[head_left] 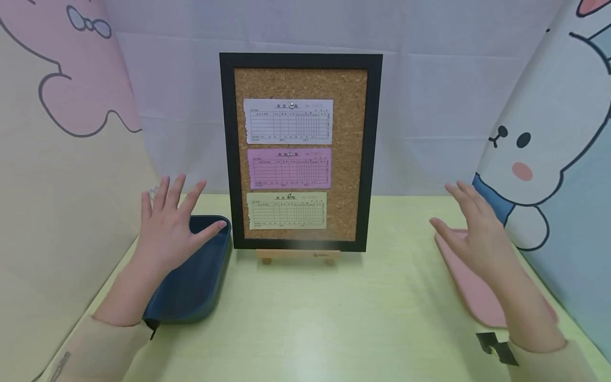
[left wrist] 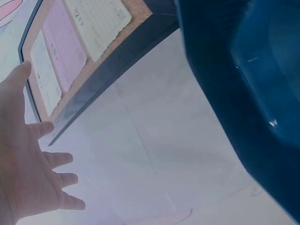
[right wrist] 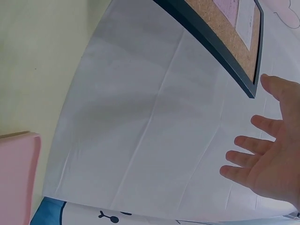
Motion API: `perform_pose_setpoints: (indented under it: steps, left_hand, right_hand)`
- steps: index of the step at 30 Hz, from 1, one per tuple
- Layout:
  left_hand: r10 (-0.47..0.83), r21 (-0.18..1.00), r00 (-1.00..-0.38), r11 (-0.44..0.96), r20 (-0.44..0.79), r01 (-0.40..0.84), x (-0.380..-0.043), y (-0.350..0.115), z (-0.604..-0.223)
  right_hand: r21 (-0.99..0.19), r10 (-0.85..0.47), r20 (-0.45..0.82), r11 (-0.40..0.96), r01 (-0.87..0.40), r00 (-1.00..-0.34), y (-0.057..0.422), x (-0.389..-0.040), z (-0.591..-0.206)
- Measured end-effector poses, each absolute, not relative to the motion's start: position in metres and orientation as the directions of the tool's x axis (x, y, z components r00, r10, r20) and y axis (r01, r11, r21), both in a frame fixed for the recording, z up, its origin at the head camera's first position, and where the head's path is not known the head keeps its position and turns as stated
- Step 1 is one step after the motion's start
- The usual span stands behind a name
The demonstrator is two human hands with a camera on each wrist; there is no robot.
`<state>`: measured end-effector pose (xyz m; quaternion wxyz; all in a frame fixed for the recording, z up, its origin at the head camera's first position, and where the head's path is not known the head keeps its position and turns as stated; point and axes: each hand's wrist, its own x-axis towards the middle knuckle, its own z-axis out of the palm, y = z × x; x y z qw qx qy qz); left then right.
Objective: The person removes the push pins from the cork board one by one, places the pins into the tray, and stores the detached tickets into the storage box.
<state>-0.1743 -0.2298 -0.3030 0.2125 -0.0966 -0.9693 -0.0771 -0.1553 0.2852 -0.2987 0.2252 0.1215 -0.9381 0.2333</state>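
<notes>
My left hand (head_left: 167, 233) hovers with spread fingers over the dark blue tray (head_left: 193, 281) and holds nothing. On the other side my right hand (head_left: 482, 241), fingers extended and thumb apart, is above the pink tray (head_left: 470, 286), also holding nothing. Between them a black-framed corkboard (head_left: 348, 159) stands upright at the back. Pinned to it, one above another, are a white receipt slip (head_left: 288, 124), a pink slip (head_left: 290, 172) and a pale green slip (head_left: 287, 215), each with a pin near its top edge. Both wrist views show outstretched fingers beside the board.
A small wooden easel (head_left: 298, 254) supports the board on the pale green table (head_left: 334, 318). A white cloth (head_left: 429, 95) hangs behind it, and cartoon-printed panels (head_left: 539, 132) flank the sides. A piece of black tape (head_left: 496, 347) lies close to the right sleeve.
</notes>
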Motion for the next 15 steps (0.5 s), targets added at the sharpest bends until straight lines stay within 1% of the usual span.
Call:
perform_pose_setpoints:
  steps: [4, 6, 8, 11, 15]
  left_hand:
    - [0.157, 0.119, -0.87, 0.964, 0.468, 0.238, -0.179, -0.224, -0.293]
    - [0.156, 0.132, -0.86, 0.96, 0.485, 0.248, -0.182, -0.221, -0.289]
    - [0.152, 0.147, -0.851, 0.955, 0.503, 0.257, -0.184, -0.217, -0.284]
    - [0.139, 0.174, -0.838, 0.948, 0.528, 0.267, -0.189, -0.211, -0.279]
    - [0.121, 0.204, -0.827, 0.94, 0.549, 0.272, -0.194, -0.206, -0.273]
  right_hand:
    - [-0.396, -0.098, 0.494, 0.859, -0.324, -0.864, 0.273, -0.158, -0.285]
    - [-0.396, -0.092, 0.537, 0.85, -0.347, -0.839, 0.267, -0.16, -0.28]
    - [-0.376, -0.096, 0.592, 0.846, -0.379, -0.8, 0.261, -0.162, -0.275]
    - [-0.33, -0.101, 0.685, 0.839, -0.432, -0.721, 0.253, -0.167, -0.269]
    - [-0.275, -0.108, 0.773, 0.831, -0.484, -0.625, 0.24, -0.173, -0.261]
